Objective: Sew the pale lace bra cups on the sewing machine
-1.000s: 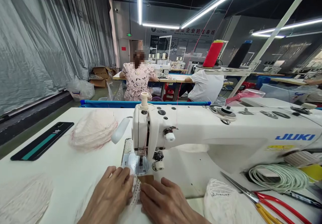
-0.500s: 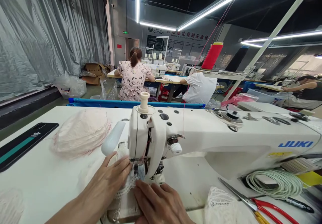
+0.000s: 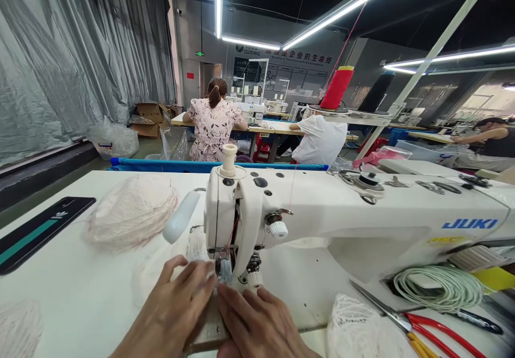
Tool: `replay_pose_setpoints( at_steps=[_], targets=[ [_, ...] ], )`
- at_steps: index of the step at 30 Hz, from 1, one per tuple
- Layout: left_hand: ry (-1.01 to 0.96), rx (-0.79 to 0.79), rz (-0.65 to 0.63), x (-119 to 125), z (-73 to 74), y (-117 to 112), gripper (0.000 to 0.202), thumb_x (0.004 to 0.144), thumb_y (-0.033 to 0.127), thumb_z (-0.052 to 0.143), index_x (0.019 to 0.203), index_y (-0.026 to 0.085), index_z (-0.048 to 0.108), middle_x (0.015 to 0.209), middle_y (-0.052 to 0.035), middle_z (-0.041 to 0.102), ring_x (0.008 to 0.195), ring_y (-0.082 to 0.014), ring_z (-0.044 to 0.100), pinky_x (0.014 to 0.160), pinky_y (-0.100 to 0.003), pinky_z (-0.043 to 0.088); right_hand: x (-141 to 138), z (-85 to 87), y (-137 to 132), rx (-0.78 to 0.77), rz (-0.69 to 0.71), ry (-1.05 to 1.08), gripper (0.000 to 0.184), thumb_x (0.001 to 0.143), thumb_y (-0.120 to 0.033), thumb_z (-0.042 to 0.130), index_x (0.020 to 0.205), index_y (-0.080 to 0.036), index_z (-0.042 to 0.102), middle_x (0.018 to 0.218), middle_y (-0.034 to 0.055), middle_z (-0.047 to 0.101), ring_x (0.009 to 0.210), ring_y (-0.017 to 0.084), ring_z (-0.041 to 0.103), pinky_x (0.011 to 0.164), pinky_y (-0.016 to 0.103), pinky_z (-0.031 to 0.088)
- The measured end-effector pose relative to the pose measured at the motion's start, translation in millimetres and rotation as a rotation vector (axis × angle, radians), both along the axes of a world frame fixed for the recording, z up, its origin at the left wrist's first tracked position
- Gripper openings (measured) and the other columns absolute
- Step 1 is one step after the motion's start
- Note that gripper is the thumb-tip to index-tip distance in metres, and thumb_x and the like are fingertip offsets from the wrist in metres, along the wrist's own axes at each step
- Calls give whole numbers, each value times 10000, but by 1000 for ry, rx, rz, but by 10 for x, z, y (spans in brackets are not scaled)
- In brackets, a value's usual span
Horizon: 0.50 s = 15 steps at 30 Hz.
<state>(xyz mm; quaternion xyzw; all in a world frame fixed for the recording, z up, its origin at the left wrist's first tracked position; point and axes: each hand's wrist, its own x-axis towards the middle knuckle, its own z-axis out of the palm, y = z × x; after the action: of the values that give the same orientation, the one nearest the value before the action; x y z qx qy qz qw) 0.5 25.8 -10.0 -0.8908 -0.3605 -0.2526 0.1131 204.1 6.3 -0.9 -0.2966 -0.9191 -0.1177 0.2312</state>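
Note:
My left hand lies flat on the table left of the presser foot of a white JUKI sewing machine, fingers stretched toward the needle. My right hand rests just right of it, fingers pointing at the foot. Both press on white lace fabric that runs under the foot and out behind it; most of the fabric is hidden beneath my hands. A red thread runs down from a red cone to the machine head.
A pile of pale lace pieces lies left of the machine, a black phone farther left. Red-handled scissors, more lace and coiled white cord sit at the right. Other people sit at tables behind.
The lace has fed backward under the foot and now shows behind it. My hands have stayed close to the needle, the left one shifting slightly toward me.

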Motion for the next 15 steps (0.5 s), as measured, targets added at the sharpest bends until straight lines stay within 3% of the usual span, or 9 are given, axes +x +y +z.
replay_pose_setpoints(
  at_steps=[5, 10, 15],
  targets=[
    [-107, 72, -22, 103, -47, -158, 265, 892, 71, 370, 904, 190, 606, 852, -12, 666, 747, -140, 601, 805, -339, 340, -17, -13, -26, -30, 25, 77, 309, 957, -354, 391, 1005, -124, 592, 917, 59, 658, 691, 156, 590, 461, 289, 397],
    [-132, 192, -34, 154, 84, -198, 371, 941, 115, 261, 919, 165, 628, 852, -53, 694, 804, -158, 611, 806, -346, 345, -15, 26, -23, -15, 28, 72, 304, 961, -344, 389, 982, -124, 597, 898, 60, 656, 628, 140, 578, 429, 277, 386],
    [-112, 202, -27, 141, 103, -191, 431, 967, 137, 206, 906, 169, 631, 837, -49, 716, 801, -150, 620, 805, -347, 348, -19, 46, -20, 3, 11, 80, 290, 958, -322, 391, 934, -125, 603, 840, 50, 652, 564, 134, 554, 409, 276, 374]
  ],
)
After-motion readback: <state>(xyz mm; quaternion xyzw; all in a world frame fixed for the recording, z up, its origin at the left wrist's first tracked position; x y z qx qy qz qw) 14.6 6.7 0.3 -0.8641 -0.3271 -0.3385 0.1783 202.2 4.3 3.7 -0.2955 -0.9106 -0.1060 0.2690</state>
